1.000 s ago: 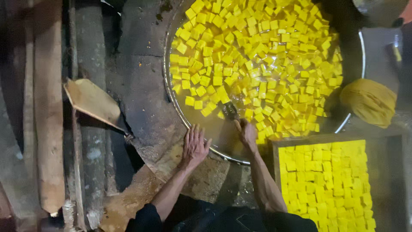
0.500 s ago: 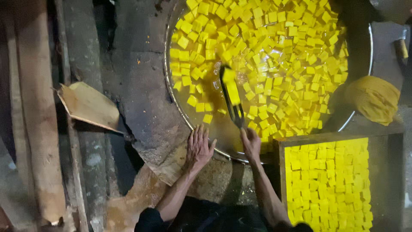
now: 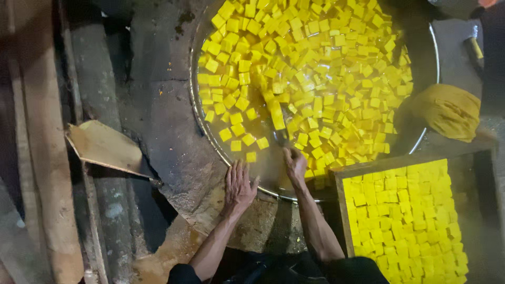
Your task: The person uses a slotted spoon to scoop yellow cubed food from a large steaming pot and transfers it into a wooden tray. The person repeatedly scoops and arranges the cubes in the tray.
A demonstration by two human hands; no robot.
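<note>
Right hand [image 3: 294, 164] is gripping a spatula [image 3: 277, 120] laden with yellow cubes [image 3: 315, 63] over the pan [image 3: 210, 138], left hand [image 3: 238, 185] lying flat, fingers splayed; cubes are risking sliding off.

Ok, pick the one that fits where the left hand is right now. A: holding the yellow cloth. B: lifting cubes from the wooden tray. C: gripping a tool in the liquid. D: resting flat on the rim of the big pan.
D: the left hand lies palm down, fingers spread, on the near rim of the big pan, holding nothing, while the right hand grips the tool.
</note>
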